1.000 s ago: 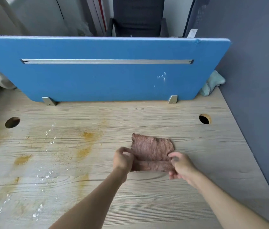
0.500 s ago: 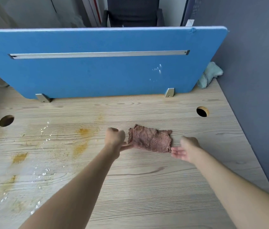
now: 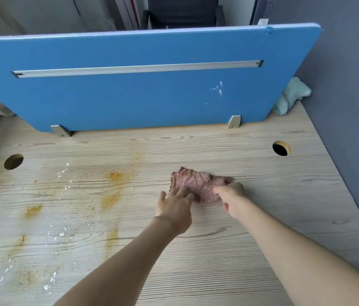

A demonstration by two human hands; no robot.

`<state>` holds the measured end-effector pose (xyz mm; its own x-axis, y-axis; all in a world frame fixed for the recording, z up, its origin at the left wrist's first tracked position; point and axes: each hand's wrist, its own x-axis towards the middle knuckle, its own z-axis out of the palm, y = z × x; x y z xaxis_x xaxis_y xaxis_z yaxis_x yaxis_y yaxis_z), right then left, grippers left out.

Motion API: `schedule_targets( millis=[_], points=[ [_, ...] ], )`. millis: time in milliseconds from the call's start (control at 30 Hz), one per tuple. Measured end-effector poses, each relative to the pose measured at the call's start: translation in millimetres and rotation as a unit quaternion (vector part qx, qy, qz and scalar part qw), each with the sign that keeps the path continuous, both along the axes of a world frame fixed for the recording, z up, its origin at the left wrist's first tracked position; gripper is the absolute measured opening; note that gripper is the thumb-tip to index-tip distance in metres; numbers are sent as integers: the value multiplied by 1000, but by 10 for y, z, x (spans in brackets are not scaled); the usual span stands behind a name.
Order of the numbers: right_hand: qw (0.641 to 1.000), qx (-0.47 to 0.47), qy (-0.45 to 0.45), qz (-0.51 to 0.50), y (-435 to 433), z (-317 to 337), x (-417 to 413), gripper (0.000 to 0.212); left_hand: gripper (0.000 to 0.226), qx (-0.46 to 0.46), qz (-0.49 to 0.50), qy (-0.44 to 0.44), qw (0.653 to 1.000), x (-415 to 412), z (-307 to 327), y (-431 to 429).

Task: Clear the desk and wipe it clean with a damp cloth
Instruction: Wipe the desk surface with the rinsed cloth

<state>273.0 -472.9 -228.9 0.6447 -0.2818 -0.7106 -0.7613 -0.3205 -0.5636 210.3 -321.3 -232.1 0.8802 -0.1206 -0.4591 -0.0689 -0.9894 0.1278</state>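
Observation:
A folded brownish-pink cloth point(image 3: 196, 184) lies on the wooden desk point(image 3: 218, 250), right of centre. My left hand point(image 3: 174, 208) lies flat with straight fingers on the cloth's near left edge. My right hand point(image 3: 232, 197) is blurred by motion and covers the cloth's right end; whether its fingers grip the cloth is unclear. Orange-yellow stains point(image 3: 112, 186) and white crumbs point(image 3: 63, 180) mark the desk's left half.
A blue divider panel point(image 3: 130, 96) stands along the back of the desk. A light green rag point(image 3: 291, 96) lies at the back right corner against the grey wall point(image 3: 350, 107). Two round cable holes point(image 3: 281, 148) point(image 3: 13, 161) are cut in the desk.
Both hands let go of the cloth after folding it, then came back. The left hand went from curled to flat on the cloth, and the right hand moved left onto its right end.

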Motion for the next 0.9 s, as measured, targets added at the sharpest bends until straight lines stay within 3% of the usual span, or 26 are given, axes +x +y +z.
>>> schedule_targets(
  millis=[67, 167, 233, 300, 367, 467, 567, 667, 800, 900],
  points=[
    [997, 39, -50, 35, 182, 58, 25, 22, 53, 3, 9, -7, 1000, 19, 13, 80],
    [968, 77, -126, 201, 441, 171, -5, 14, 49, -16, 18, -12, 1000, 22, 27, 249],
    [953, 28, -149, 263, 501, 209, -25, 28, 45, -39, 46, -22, 998, -9, 43, 369],
    [934, -86, -172, 302, 448, 136, -13, 30, 31, -55, 113, -72, 990, -54, 57, 464],
    [886, -182, -141, 402, 369, 40, -26, 48, 18, -77, 183, -162, 967, -73, 49, 532],
    [840, -219, -55, 493, 325, -107, -30, 86, 27, -150, 132, -241, 950, -13, -16, 487],
    [816, -255, -41, 517, 386, -172, -63, 104, 59, -166, 40, -144, 975, 79, -98, 310],
    [799, -308, -46, 514, 484, -156, -100, 108, 66, -88, -3, -60, 994, 99, -280, 270],
    [770, -332, -39, 543, 570, -115, 36, 118, 73, -31, 13, -39, 999, 207, -352, 448],
    [775, -314, -40, 547, 641, -110, 162, 120, 74, -20, 82, -40, 996, 393, -290, 610]
  ],
)
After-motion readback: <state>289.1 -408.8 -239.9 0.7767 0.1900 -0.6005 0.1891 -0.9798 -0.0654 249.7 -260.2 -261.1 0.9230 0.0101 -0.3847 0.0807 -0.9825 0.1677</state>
